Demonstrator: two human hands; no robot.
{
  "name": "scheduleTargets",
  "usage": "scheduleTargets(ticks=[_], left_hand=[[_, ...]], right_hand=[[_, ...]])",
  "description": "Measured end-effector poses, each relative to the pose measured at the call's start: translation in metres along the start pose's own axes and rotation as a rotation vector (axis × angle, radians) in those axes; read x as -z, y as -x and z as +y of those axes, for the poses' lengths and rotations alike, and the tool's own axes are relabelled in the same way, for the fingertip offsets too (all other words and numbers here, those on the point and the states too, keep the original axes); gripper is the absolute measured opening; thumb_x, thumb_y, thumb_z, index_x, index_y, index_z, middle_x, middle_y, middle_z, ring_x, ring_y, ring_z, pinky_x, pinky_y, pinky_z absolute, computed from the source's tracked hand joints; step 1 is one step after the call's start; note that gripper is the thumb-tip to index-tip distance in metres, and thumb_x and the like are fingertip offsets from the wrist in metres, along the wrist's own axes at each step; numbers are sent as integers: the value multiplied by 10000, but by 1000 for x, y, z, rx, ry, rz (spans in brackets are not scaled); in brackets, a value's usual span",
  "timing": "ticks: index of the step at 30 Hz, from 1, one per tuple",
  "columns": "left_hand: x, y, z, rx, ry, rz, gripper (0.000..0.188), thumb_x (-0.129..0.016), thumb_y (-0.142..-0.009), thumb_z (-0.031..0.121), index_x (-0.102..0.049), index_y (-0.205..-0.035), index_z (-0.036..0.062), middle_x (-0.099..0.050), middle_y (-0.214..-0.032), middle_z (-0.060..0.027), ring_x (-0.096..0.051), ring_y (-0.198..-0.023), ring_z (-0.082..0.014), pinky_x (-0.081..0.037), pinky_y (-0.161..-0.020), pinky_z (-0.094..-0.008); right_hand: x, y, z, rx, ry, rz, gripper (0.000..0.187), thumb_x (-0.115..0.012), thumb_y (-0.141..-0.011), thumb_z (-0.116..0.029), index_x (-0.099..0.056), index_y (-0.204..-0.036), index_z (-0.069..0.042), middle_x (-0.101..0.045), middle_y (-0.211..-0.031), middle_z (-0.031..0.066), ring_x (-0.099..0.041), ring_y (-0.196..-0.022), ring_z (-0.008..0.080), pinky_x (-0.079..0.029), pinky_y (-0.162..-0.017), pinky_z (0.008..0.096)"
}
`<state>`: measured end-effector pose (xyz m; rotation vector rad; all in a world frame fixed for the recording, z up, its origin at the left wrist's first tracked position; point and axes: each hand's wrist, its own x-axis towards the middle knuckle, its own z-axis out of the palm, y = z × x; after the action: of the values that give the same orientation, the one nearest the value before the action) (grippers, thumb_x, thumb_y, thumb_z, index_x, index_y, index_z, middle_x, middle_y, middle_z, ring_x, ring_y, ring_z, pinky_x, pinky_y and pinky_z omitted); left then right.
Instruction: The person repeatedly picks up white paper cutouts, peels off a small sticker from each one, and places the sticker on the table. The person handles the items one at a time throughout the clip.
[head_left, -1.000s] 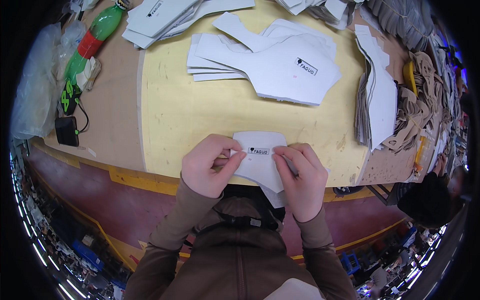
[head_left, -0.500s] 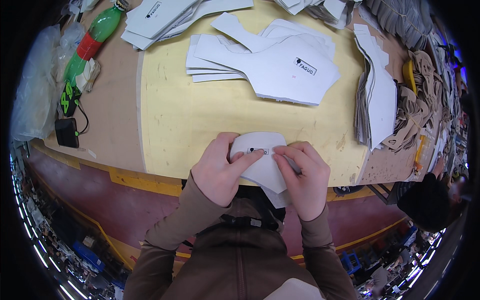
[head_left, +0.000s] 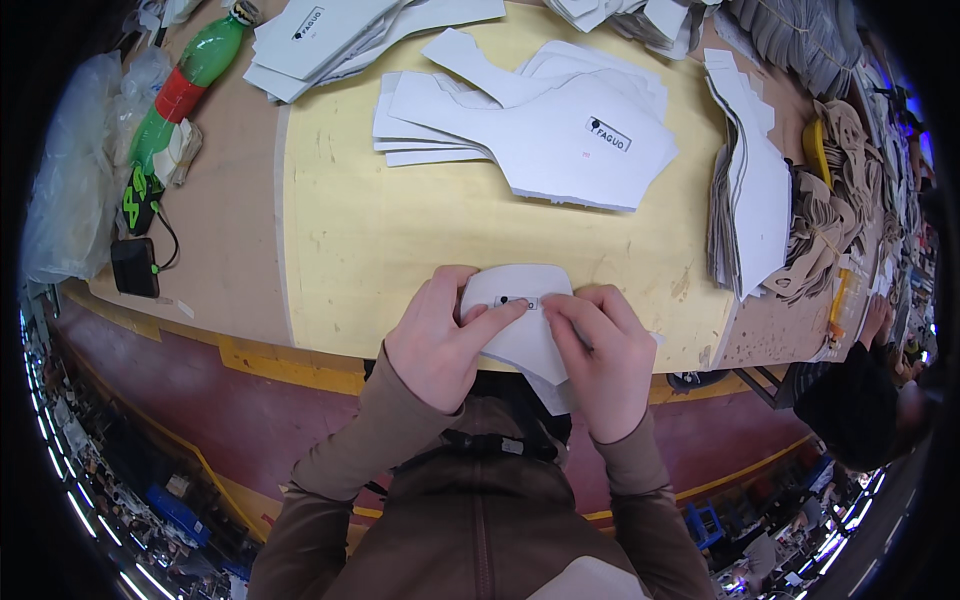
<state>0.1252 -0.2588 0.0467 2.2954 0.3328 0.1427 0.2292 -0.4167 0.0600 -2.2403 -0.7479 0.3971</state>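
Note:
A white cut leather-like panel (head_left: 532,345) with a small black printed label lies at the table's near edge, its lower tip hanging over. My left hand (head_left: 438,335) holds it at the left edge, fingers along the side and the thumb pressed on the label. Over the right end of the label, my right hand (head_left: 605,345) is closed in a pinch; what its fingertips hold is too small to make out. A pale corner of something sticks out just right of that hand. Beyond the hands lies a fanned stack of larger white panels (head_left: 590,150), the top one labelled.
More white panels (head_left: 320,50) lie far left, and a standing bundle (head_left: 750,190) is at right beside tied brown pieces (head_left: 825,220). On the left are a green bottle (head_left: 200,60), clear plastic bags (head_left: 75,170) and a black box (head_left: 134,267). Another person (head_left: 850,410) is at far right.
My right fingertips have shifted slightly left over the label, and a pale corner now shows beside that hand. My left hand and the panel stay put.

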Motion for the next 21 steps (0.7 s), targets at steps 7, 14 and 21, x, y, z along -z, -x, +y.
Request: scheduleTargets(ticks=[7,14,21], left_hand=[[1,5,-1,104,144,60,360,-645,-800,-127,-767,-1075,73,-595,-1089,-121,-621,-811,-230,-527,-685,-324],[1,5,-1,119,150,116,262,-674,-797,-92,-753,-1007,42,-594,-1046,-113,-609,-761,-217,-518,-666,-318],[0,4,-2,170,215,119,206,-671,-860,-84,-738,-1029,11,-612,-1041,-108,-656,-783,-182,-543,-661,-277]], right_hand=[[2,4,1,201,356,63,194,-760,-763,-113,-753,-947,-173,-647,-1025,-4,-618,-963,206,-405,-916,427],[-1,5,13,352,371,71,217,-767,-761,-128,-772,-965,-204,-651,-1041,-23,-623,-1021,197,-398,-998,450],[-3,7,13,367,397,78,241,-768,-760,-105,-779,-982,-200,-659,-1050,-22,-625,-1031,203,-405,-1012,476]])
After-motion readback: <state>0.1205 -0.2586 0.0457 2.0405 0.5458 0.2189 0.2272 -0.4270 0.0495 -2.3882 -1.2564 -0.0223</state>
